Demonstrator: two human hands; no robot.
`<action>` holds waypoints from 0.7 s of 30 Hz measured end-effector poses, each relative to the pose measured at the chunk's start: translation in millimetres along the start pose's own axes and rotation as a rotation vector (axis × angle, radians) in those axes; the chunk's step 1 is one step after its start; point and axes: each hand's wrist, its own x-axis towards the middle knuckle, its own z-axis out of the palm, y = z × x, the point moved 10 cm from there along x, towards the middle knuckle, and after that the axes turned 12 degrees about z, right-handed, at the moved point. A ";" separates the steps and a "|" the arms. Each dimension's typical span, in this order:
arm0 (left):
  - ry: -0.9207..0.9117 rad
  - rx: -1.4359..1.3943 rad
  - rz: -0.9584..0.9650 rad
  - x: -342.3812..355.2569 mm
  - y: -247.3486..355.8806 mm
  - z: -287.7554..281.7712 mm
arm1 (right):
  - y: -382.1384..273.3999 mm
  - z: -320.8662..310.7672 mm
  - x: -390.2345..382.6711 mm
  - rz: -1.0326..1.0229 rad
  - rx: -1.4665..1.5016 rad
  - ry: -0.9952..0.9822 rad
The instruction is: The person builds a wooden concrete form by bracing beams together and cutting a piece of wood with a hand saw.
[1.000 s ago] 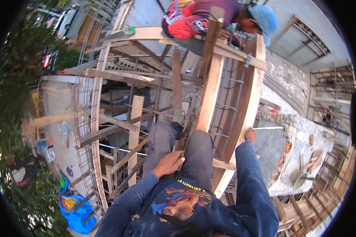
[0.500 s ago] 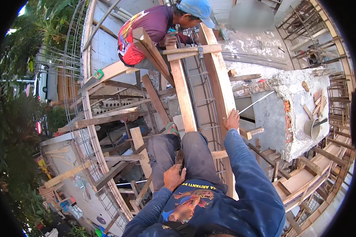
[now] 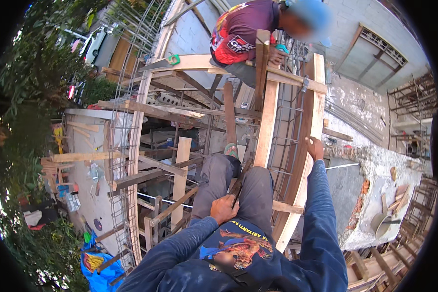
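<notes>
My left hand is closed around a dark, narrow length of wood between my thighs. To the right, my right hand is over the long right formwork board, with its fingers curled. Whatever may be between those fingers is too small to tell. A steel rebar cage runs between this board and the left formwork board. Across the far ends of both boards lies a wooden crosspiece, with what looks like a hammer on it.
A co-worker in a blue cap leans over the far end, one hand near a teal object. A handsaw with a green handle lies on a beam at left. Rough concrete stands right; timber struts cross the drop below left.
The view has swung, shifting the scene rightward. My right hand, earlier flat on the board, now has curled fingers. My left hand stays on the dark wood.
</notes>
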 end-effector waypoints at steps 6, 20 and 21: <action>-0.217 -0.211 -0.070 -2.2 -10.8 22.0 | -213.7 -51.7 -42.0 -0.415 0.341 0.136; 0.269 -0.460 -0.374 306.8 -230.6 -153.6 | -81.3 44.5 -47.1 -0.227 0.212 0.247; 0.259 -0.446 -0.370 315.1 -219.8 -157.7 | -59.9 39.2 -46.7 -0.199 0.224 0.258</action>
